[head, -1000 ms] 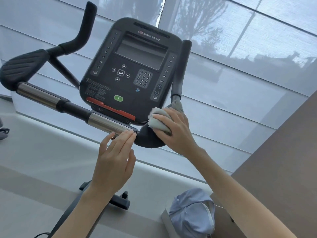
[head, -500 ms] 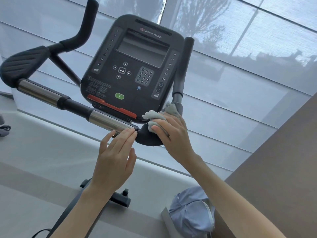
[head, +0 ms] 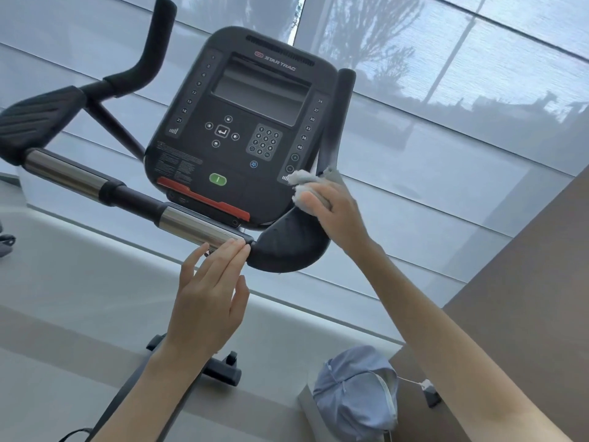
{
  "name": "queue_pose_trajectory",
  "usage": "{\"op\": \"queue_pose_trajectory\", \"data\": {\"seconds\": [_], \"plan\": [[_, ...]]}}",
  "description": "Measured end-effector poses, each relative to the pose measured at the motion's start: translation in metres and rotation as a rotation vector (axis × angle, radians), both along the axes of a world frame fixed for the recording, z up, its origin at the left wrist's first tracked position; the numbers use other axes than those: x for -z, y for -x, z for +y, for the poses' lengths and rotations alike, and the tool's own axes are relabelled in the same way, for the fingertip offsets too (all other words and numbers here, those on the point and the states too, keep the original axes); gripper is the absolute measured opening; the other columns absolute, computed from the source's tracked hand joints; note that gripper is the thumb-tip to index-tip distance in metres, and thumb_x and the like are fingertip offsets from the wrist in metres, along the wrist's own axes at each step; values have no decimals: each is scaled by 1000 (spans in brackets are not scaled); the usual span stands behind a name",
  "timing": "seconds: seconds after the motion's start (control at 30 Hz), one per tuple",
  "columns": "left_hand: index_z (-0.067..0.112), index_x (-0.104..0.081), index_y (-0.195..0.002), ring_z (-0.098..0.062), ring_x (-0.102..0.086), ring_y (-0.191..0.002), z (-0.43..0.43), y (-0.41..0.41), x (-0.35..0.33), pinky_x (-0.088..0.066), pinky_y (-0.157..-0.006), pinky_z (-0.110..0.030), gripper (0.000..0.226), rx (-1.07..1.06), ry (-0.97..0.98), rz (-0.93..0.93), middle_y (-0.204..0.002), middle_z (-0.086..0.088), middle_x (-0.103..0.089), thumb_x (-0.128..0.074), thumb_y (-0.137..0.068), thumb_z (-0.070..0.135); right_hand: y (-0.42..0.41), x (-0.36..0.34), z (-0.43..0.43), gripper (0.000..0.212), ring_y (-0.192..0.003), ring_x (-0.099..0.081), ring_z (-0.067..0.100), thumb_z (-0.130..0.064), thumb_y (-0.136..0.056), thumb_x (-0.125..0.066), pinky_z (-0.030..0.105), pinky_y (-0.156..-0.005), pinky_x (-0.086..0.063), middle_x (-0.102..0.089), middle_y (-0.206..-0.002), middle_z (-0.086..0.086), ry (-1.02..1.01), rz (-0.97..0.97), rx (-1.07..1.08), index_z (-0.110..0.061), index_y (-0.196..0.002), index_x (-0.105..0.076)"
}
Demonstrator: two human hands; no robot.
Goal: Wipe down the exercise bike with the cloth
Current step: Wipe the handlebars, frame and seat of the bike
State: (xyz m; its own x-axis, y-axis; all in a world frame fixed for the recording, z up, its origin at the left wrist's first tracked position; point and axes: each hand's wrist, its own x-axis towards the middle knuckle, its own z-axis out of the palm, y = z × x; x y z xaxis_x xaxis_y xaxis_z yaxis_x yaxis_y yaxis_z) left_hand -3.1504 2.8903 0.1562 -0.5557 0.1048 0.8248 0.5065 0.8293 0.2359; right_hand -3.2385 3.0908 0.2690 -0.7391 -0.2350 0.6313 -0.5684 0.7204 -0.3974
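The exercise bike's black console point(head: 242, 122) fills the upper middle, with a handlebar point(head: 188, 224) of chrome and black sections running below it. My right hand point(head: 338, 215) grips a pale grey cloth point(head: 302, 180) and presses it on the top of the black right elbow pad point(head: 287, 247), at the foot of the right upright grip point(head: 338, 122). My left hand point(head: 207, 301) has its straight fingertips touching the chrome section where it meets the pad.
A light blue cap point(head: 357, 393) lies on a ledge at the lower right. The left elbow pad point(head: 35, 119) and left upright grip point(head: 153, 46) stand at the upper left. The bike's front foot point(head: 220, 371) shows below. Window blinds fill the background.
My right hand has slid the cloth up and to the right across the elbow pad toward the base of the upright grip. My left hand has stayed on the chrome bar.
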Motion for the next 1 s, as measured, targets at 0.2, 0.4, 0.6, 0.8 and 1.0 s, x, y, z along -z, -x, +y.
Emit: {"op": "queue_pose_trajectory", "data": {"seconds": [0.2,0.4,0.6,0.8,1.0], "plan": [[1,-63,-121,-28,-58,-118,1,-2,1,-42,-100,-52,41,-13,39,-27,-126,-14,-61,-42,-90,20,1,10,0,15,-111,-52,9,-17,-94,-58,32,-105,-34,-66,-114,-12,-2,12,-54,-15,-97,-72],[1,-60,-124,-26,-55,-122,-2,-2,1,-41,-101,-52,42,1,63,-31,-129,-14,-59,-42,-91,18,-38,36,-14,17,-115,-55,19,-11,-96,-52,44,-106,-33,-66,-118,-4,-56,125,-70,-10,-93,-69],[0,-59,-126,-26,-53,-124,-5,1,5,-36,-105,-50,40,19,65,-18,-132,-13,-57,-42,-92,16,-84,76,-45,22,-119,-52,18,-19,-97,-50,43,-108,-32,-64,-120,1,-44,223,-77,-10,-99,-70],[2,-60,-125,-28,-54,-123,-5,0,3,-35,-106,-49,44,14,69,-26,-131,-13,-58,-35,-94,22,-69,38,-15,22,-107,-55,5,-29,-96,-46,36,-96,-44,-62,-109,-27,518,200,80,-45,-95,-62],[1,-58,-127,-26,-53,-124,-4,-2,3,-32,-108,-45,43,16,58,-43,-132,-13,-57,-38,-93,18,-14,25,-4,28,-109,-54,2,-20,-97,-48,39,-102,-40,-64,-105,-22,551,-86,60,-37,-83,-66]]}}
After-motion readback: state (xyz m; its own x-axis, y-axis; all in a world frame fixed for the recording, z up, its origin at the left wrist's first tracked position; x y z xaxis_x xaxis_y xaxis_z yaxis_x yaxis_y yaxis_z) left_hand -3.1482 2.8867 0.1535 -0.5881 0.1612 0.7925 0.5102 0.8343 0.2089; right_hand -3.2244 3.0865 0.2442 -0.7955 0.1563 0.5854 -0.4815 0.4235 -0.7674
